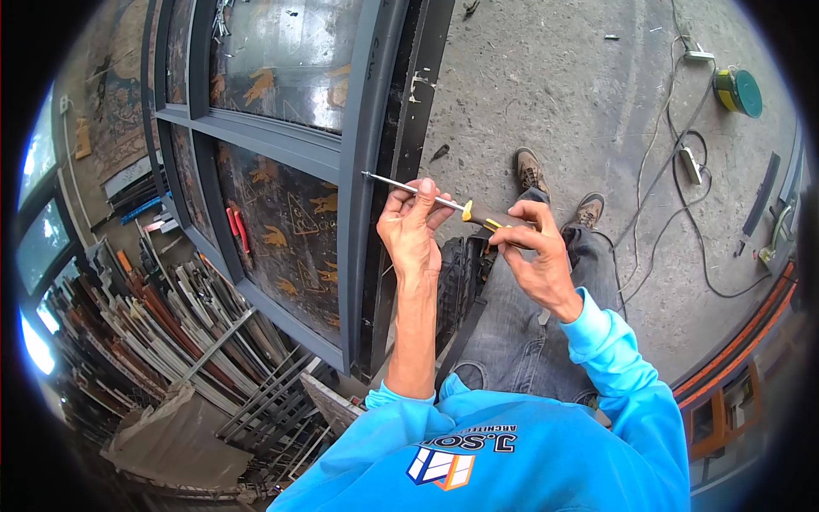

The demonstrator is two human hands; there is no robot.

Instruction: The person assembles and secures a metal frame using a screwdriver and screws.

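Observation:
A screwdriver with a dark and yellow handle lies across both hands, its thin metal shaft pointing left. My left hand pinches the shaft between thumb and fingers. On the handle, the fingers of my right hand are closed. The tip overlaps the near bar of a grey metal window frame in this view. That frame rests on a bench whose dark surface carries orange printed marks. Inside one of its openings lies a red-handled tool.
Small metal pieces lie in the upper opening of the frame. Many long profiles stand stacked at left. Cables and a power strip run over the concrete floor, near a green bucket. Orange bars lie at right.

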